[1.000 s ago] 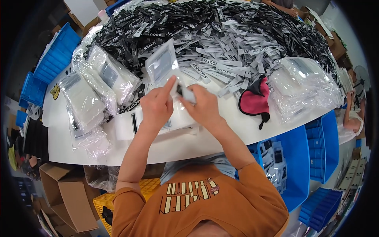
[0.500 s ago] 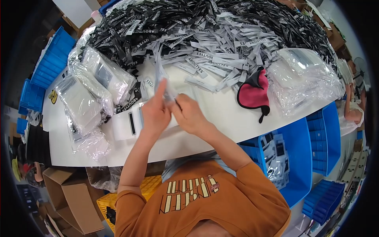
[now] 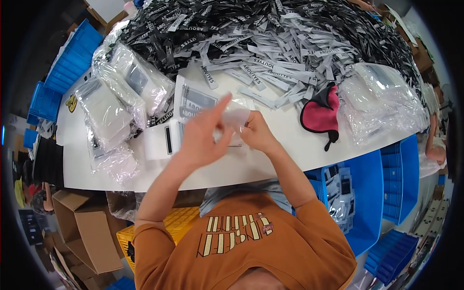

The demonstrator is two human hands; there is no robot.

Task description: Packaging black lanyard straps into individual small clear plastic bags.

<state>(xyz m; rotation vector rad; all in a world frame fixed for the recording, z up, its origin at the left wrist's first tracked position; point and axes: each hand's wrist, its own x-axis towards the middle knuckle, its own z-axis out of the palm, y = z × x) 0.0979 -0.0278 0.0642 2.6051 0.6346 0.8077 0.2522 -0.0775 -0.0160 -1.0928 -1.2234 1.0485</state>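
My left hand [image 3: 200, 137] and my right hand [image 3: 258, 135] meet over the white table [image 3: 270, 159], both pinching a small clear plastic bag [image 3: 237, 120] with something pale inside. The left hand's fingers are raised and blurred over the bag. Under the hands lie flat packed bags [image 3: 193, 101] and a white card stack [image 3: 162, 140]. What sits inside the held bag is too blurred to tell.
A large heap of black and white fabric labels [image 3: 270, 34] fills the far table. Stacks of clear packed bags [image 3: 121, 101] lie left, another pile [image 3: 382, 104] right. A pink and black sleep mask [image 3: 321, 116] lies nearby. Blue bins [image 3: 367, 193] stand right, cardboard boxes [image 3: 82, 227] lower left.
The clear bag held upright in front of me has come down lower toward the table edge, and both hands have closed in around it. My left fingers are moving over it.
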